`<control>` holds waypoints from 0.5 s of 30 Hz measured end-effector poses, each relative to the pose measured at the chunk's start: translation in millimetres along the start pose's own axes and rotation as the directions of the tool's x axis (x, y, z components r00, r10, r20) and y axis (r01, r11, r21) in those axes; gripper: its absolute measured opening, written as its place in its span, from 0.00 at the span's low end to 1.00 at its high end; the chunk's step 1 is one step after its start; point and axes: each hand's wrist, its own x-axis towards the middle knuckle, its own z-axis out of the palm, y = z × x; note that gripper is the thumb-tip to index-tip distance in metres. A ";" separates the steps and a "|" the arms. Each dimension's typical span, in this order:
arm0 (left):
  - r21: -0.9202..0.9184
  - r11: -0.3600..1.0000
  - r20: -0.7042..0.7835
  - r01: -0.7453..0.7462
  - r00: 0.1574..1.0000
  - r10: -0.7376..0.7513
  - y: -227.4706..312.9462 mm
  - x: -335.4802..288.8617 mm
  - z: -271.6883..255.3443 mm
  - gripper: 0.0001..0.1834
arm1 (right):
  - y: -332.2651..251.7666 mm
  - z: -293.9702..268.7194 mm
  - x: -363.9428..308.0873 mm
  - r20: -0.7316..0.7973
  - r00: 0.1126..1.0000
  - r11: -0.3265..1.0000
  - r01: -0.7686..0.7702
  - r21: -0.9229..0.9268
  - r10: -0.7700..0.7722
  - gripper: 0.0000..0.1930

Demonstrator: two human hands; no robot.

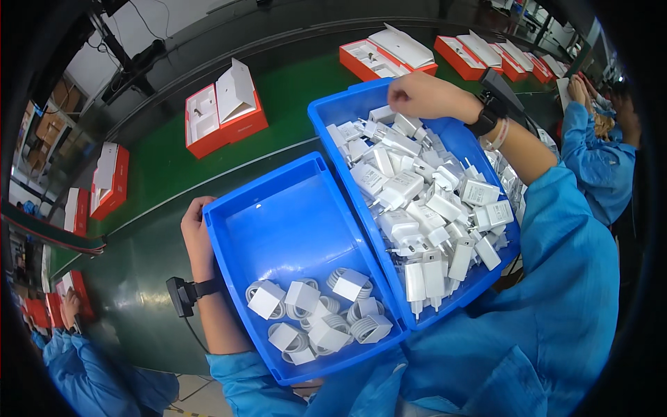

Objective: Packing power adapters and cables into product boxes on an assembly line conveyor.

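Observation:
A blue bin (278, 208) holds several coiled white cables (326, 333), each in a white paper sleeve, at its near end. My left hand (196, 224) is closed at this bin's far left corner, fingers curled round the rim. Against its right side stands a second blue bin (321, 111), heaped with white plug chargers (403, 187). Over that bin's far end bends my right hand (427, 96), fingers curled down beside the chargers. Its fingertips are mostly hidden, so what they hold cannot be seen.
On the green conveyor belt (160, 170) stand open red-and-white boxes (226, 115), with more boxes (389, 55) farther right. Co-workers in blue sit at the left (90, 375) and right (597, 153). Silvery packets (506, 174) lie beside the charger bin.

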 end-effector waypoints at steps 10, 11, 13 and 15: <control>-0.062 0.996 -0.008 0.056 0.998 -0.057 0.1 -0.3 -0.3 0.06 | 1.3 14.8 -13.9 0.127 0.982 0.990 -0.132 -0.051 0.137 0.26; -0.062 0.996 -0.010 0.057 0.998 -0.057 -0.6 0.0 -0.6 0.06 | 0.4 13.8 -15.3 0.059 0.990 0.992 -0.125 -0.015 0.125 0.26; -0.050 0.998 0.000 0.026 1.000 -0.026 -3.4 1.0 -1.5 0.06 | -0.1 9.5 -11.8 0.046 0.994 0.993 -0.104 0.063 0.101 0.25; -0.045 0.999 0.000 0.015 1.000 -0.015 -4.1 1.7 -2.0 0.06 | -5.6 3.5 -10.8 0.031 0.996 0.987 -0.082 0.140 0.079 0.24</control>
